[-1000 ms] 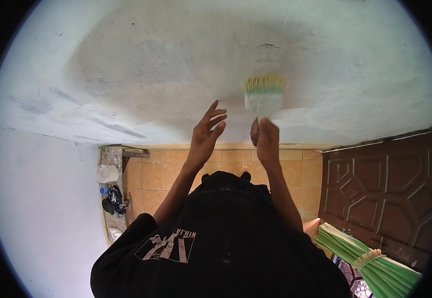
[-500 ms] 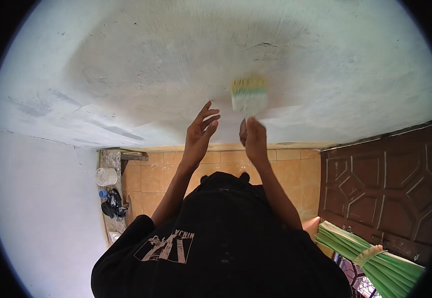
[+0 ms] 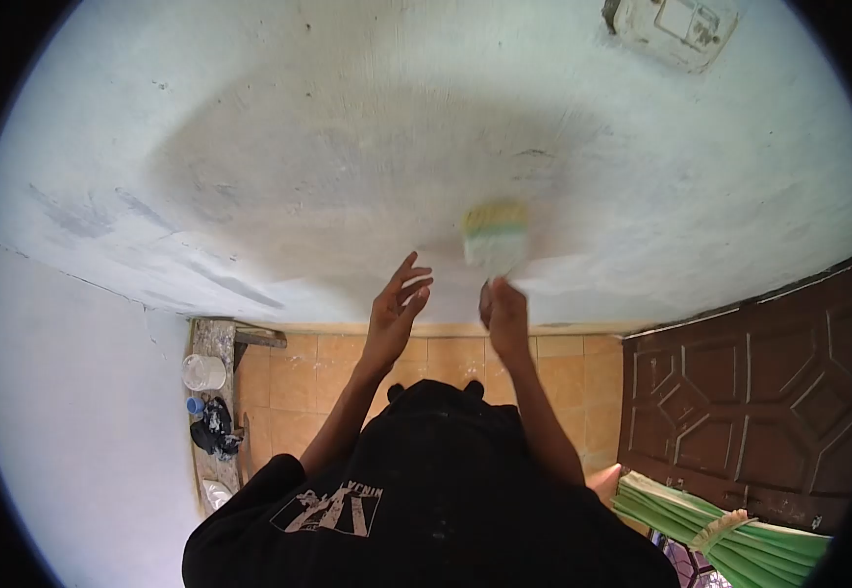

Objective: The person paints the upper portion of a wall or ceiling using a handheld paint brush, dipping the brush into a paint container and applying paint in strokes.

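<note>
- Carried the brush a little leftward across the wall, from straight below the dark crack a second ago to below and left of it now.
- Drew the right hand leftward with it, narrowing the gap to the left hand.
- Tipped the view upward, bringing a pale boxy fitting into sight at the top right edge, unseen in both earlier pictures.
- Dropped both hands, the crack and the brush lower in the frame as a result.
- Pushed the brown door, green broom and white tub further down towards the bottom edge.
</note>
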A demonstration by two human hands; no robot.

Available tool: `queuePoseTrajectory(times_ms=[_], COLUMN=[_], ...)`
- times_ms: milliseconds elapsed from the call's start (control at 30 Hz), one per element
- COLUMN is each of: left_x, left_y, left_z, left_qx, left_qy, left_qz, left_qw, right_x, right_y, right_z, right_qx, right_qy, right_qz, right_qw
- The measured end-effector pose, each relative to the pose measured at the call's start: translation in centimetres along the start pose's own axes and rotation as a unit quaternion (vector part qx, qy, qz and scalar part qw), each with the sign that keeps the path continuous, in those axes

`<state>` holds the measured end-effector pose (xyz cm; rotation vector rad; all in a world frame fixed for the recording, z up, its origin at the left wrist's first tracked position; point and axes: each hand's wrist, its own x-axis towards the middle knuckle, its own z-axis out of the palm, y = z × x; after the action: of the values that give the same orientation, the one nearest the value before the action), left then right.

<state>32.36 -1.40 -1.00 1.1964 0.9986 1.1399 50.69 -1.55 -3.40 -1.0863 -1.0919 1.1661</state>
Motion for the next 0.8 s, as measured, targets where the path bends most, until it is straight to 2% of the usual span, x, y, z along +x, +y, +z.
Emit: queuePoseTrajectory(times_ms=[67, 167, 267, 367, 467, 567, 700, 800], left_x=[-0.3, 0.3, 0.4, 0.2, 0.3, 0.3, 0.4, 0.3], left_y=[0.6, 0.4, 0.3, 0.1, 0.5, 0.1, 0.0, 0.1], left_z=[-0.1, -0.1, -0.2, -0.2, -0.3, -0.5, -0.6, -0.8], left_qx=[0.009, 0.031, 0.023, 0.019, 0.023, 0.037, 0.036, 0.035], left_qy=[0.002, -0.003, -0.008, -0.008, -0.01, -0.018, -0.027, -0.034], left_qz=[-0.009, 0.001, -0.001, -0.011, -0.015, -0.013, -0.006, -0.006], left_qw=[1.0, 1.0, 1.0, 1.0, 1.0, 0.999, 0.999, 0.999], right_x=[1.6, 3.8, 4.8, 2.5, -1.7, -1.4, 2.5, 4.4], right_y=[-5.8, -11.1, -6.9, 1.6, 3.7, -0.9, -7.9, -5.1], right_z=[0.3, 0.8, 0.2, -0.5, 0.2, 1.4, 3.2, 2.6], right_qx=[0.039, 0.099, 0.079, -0.016, -0.03, -0.024, 0.045, 0.024], right_qy=[-0.024, 0.011, -0.014, -0.01, 0.012, -0.023, -0.004, 0.042], right_qz=[-0.072, -0.013, -0.038, -0.012, 0.113, 0.034, -0.043, -0.057], right_qw=[0.996, 0.995, 0.996, 1.0, 0.993, 0.999, 0.998, 0.997])
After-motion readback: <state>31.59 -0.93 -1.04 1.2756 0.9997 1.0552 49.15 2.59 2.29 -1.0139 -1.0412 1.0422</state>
